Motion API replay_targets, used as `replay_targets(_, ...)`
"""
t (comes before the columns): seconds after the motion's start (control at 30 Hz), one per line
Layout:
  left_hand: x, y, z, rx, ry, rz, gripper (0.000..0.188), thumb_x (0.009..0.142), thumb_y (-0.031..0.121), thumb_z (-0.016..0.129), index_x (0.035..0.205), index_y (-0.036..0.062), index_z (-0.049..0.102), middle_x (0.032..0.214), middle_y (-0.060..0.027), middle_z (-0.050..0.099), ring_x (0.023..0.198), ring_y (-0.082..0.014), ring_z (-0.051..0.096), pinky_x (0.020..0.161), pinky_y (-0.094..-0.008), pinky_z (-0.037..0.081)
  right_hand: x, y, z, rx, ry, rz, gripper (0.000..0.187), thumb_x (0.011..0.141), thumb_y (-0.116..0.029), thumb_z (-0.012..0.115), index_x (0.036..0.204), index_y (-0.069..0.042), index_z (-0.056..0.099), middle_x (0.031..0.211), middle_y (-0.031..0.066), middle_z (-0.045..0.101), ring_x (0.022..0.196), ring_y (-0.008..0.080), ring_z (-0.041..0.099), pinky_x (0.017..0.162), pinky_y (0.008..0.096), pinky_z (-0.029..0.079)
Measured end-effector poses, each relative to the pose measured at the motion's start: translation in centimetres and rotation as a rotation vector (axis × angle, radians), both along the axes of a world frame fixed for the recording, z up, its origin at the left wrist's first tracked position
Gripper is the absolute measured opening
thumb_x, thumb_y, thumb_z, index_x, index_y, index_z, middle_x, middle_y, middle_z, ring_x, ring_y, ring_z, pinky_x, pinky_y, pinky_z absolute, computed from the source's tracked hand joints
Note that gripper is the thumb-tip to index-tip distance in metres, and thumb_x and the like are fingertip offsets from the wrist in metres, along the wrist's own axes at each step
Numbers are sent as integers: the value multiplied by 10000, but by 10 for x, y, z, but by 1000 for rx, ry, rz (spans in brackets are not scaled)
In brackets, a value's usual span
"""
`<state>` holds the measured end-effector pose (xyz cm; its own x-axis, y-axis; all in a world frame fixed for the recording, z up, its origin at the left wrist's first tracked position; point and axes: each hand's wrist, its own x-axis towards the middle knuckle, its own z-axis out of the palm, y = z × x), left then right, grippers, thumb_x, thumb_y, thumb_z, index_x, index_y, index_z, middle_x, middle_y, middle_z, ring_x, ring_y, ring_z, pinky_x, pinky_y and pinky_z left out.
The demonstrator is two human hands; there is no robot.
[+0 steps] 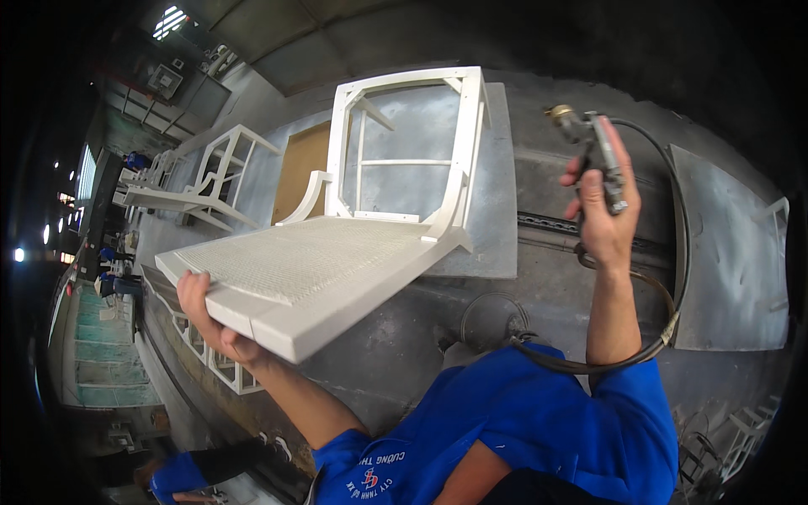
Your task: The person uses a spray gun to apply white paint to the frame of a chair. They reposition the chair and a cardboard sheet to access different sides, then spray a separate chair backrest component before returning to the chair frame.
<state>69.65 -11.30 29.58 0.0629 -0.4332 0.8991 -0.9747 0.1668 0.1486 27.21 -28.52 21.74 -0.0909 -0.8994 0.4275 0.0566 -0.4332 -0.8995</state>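
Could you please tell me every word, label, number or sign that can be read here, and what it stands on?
Blue shirt: pale lettering curves around a small red and white emblem on the chest; I won't copy its wording.
Spray gun: no marking I can make out.
White chair: none visible.
Distant background: too small and blurred to read.

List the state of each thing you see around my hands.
White chair, held by the backrest's edge
Seat frame, open, unfilled
Left hand, closed on the chair's edge
Right hand, wrapped around the spray gun
Spray gun, gripped, no spray visible
Hose, bent in a wide curve
Grey board, flat, mottled with white
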Motion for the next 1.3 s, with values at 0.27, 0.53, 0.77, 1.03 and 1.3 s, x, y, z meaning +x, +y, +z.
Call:
replay_targets(0.27, 20, -122, 42, 95, -21, -105, 729, 1095, 611, 254, 1235, 10, 642, 1225, -170, 634, 1218, -351, 547, 1098, -431, 359, -76, 22, 45, -66, -81, -305, 551, 1079, -330, 569, 1558, -94, 432, 1003, 80, 652, 843, 131, 657, 540, 227, 528)
replay_targets(0.53, -85, -206, 92, -59, 19, -9, 487, 1019, 482, 587, 1103, 34, 760, 1101, -146, 736, 1127, -326, 659, 1041, -437, 449, -102, 25, 49, -130, -140, -422, 594, 1026, -403, 651, 1540, -157, 485, 944, 26, 657, 803, 98, 663, 508, 203, 508)
replay_targets(0.77, -303, -187, 103, -3, -501, -1131, 388, 756, 120, 867, 1130, 97, 767, 1139, -108, 716, 1196, -336, 652, 1025, -442, 530, -96, 30, 67, -172, -102, -431, 553, 1019, -350, 679, 1527, -199, 518, 981, 17, 684, 781, 68, 654, 489, 201, 499)
replay_targets(1.03, -393, -185, 110, 70, -735, -1331, 328, 635, 125, 872, 929, 109, 726, 982, -42, 624, 1012, -295, 660, 1004, -463, 542, -99, 32, 73, -299, 131, -448, 631, 843, 24, 637, 1461, -69, 551, 1252, 138, 712, 1140, 238, 684, 1000, 342, 516)
replay_targets(1.3, -394, -186, 102, -103, -865, -1324, 90, 751, 157, 702, 823, 131, 656, 967, -22, 577, 1055, -239, 627, 1026, -623, 492, -96, 36, 70, -336, 246, -492, 308, 809, 51, 593, 1110, 17, 645, 941, 181, 729, 915, 279, 740, 811, 363, 562)
